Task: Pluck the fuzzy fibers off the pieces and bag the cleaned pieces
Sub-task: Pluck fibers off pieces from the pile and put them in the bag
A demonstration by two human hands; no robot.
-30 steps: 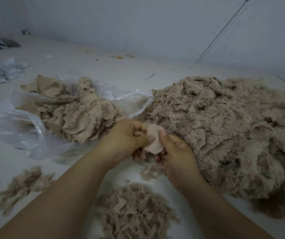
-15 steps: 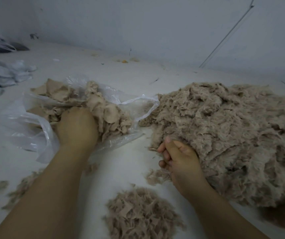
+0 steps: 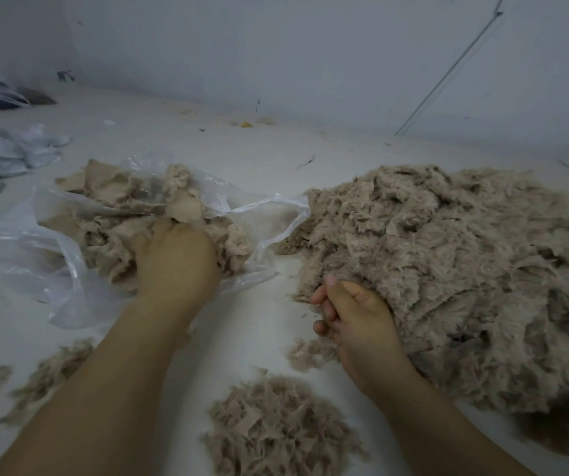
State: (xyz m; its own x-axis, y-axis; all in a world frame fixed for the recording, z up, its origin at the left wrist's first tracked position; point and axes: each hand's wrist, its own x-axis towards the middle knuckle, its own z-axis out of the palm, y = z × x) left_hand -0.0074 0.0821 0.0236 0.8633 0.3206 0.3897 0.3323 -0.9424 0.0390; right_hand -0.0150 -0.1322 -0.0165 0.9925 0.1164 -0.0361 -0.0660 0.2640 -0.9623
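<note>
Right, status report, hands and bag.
Left hand in the bag, on cleaned pieces. Right hand at fuzzy pile, curled. Nothing blocking.

Cleaned pieces (image 3: 111, 231) in bag (image 3: 53, 269), fuzzy heap (image 3: 448, 269) beside

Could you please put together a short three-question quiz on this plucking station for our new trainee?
1. True or false: the left hand is inside the clear plastic bag, on the cleaned pieces.
2. Multiple choice: where is the right hand? A) on the small heap of plucked fibers near the camera; B) at the near left edge of the big pile of fuzzy pieces; C) on the crumpled white plastic far left.
3. Fill in: the bag's open mouth faces the ______.

Key
1. True.
2. B.
3. Big pile of fuzzy pieces, to the person's right.
</note>
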